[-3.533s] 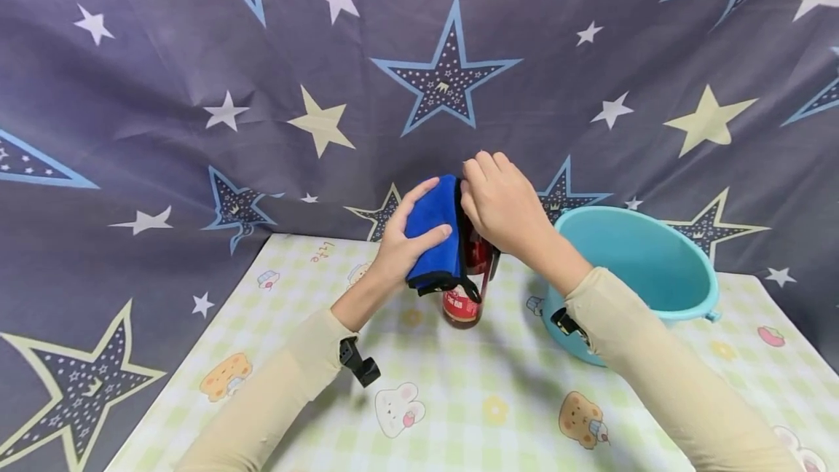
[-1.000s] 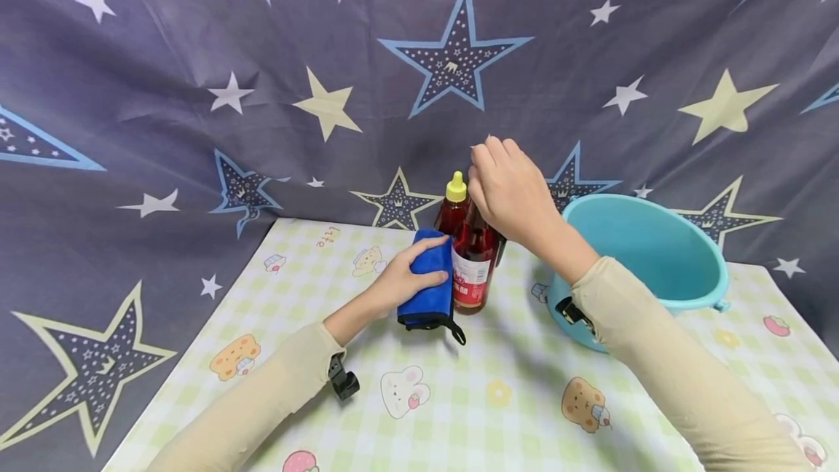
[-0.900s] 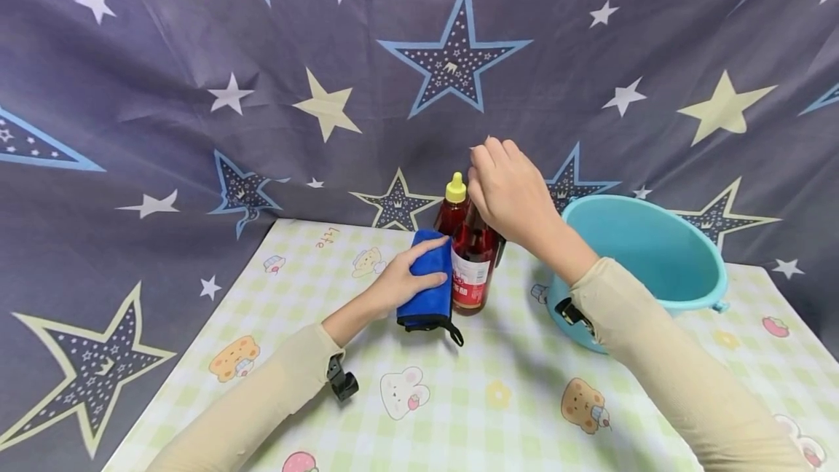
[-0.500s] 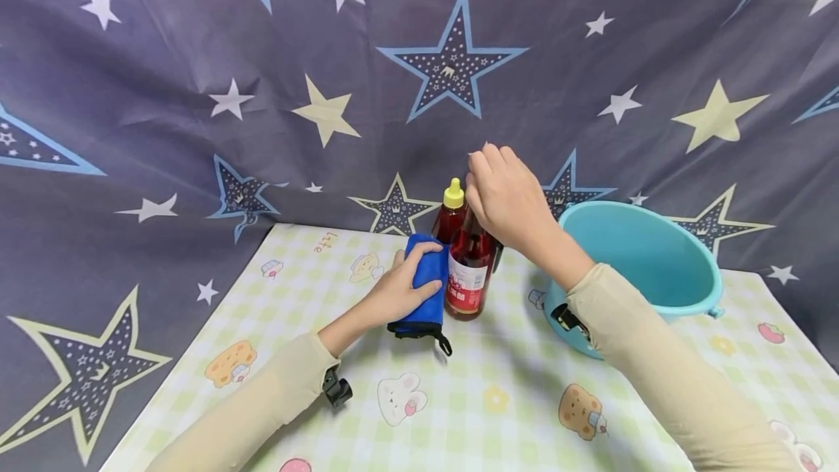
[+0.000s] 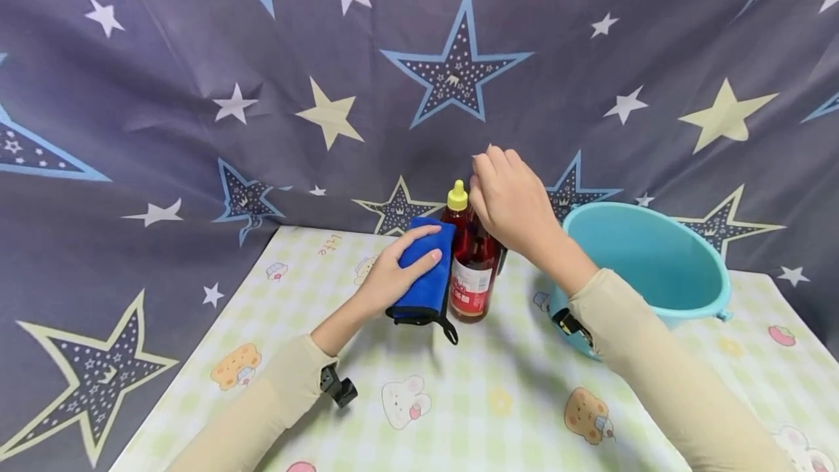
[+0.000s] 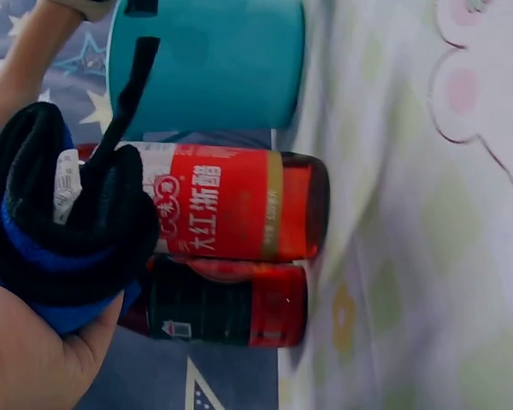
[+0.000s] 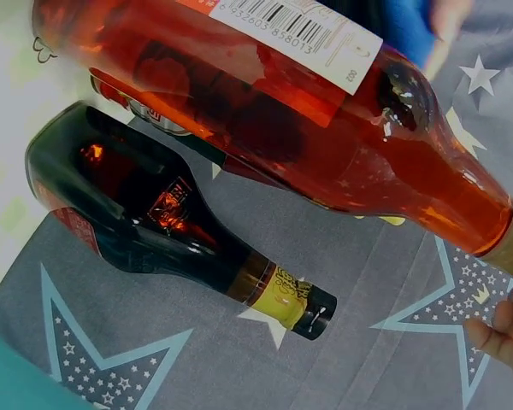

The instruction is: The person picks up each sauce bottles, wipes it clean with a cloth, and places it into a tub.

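Observation:
My left hand (image 5: 387, 279) grips a folded blue cloth (image 5: 429, 275) with black edging and a hanging loop, thumb and fingers bent round it. The cloth is beside a tall bottle of red liquid (image 5: 473, 264), above the table, its rolled end showing in the left wrist view. My right hand (image 5: 514, 199) grips that bottle by the neck, hiding its top. The bottle has a red and white label (image 6: 218, 201) and stands upright on the table. Just behind it is a bottle with a yellow nozzle cap (image 5: 457, 197).
A dark bottle with a black cap (image 7: 154, 196), mostly hidden in the head view, stands close behind the gripped bottle. A light blue bucket (image 5: 636, 261) is to the right, near my right forearm. A star-print curtain (image 5: 367, 35) hangs behind the checked tablecloth (image 5: 459, 399).
The cloth has come down and left from the bottle's upper part, uncovering the yellow cap, and has risen slightly in the last half second. My right hand stays on the neck.

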Tool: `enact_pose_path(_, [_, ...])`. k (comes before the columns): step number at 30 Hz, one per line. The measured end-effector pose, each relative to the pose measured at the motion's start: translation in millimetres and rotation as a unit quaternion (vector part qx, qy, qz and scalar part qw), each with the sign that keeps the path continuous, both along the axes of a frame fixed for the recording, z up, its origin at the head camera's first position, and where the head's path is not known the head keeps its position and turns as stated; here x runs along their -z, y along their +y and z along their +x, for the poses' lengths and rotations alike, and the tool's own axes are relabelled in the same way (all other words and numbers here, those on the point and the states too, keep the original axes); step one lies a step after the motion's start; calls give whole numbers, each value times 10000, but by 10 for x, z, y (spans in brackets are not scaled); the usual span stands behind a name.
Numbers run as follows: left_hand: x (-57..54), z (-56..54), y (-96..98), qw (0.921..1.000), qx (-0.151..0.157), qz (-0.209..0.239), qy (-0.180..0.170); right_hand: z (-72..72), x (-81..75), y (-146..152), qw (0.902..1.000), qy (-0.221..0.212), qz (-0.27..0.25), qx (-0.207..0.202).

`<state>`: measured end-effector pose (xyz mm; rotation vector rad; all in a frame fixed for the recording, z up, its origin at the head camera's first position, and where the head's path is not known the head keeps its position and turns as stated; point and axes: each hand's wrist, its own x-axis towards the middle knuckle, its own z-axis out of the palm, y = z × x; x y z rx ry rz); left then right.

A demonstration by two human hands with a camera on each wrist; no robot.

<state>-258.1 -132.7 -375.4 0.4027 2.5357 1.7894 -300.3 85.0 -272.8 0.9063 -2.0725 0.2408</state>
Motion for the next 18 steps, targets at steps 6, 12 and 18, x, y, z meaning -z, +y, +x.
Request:
enact_pose_path(6, [-18, 37, 85, 9984, 153, 530, -158, 2, 0, -18, 10000, -64, 71, -25])
enact_pose_path(12, [87, 56, 119, 9966, 306, 691, -334, 7, 16, -28, 9999, -96, 53, 22])
enact_pose_path(18, [117, 60, 145, 9967, 390, 562, -434, -13, 19, -27, 10000, 0, 57, 4])
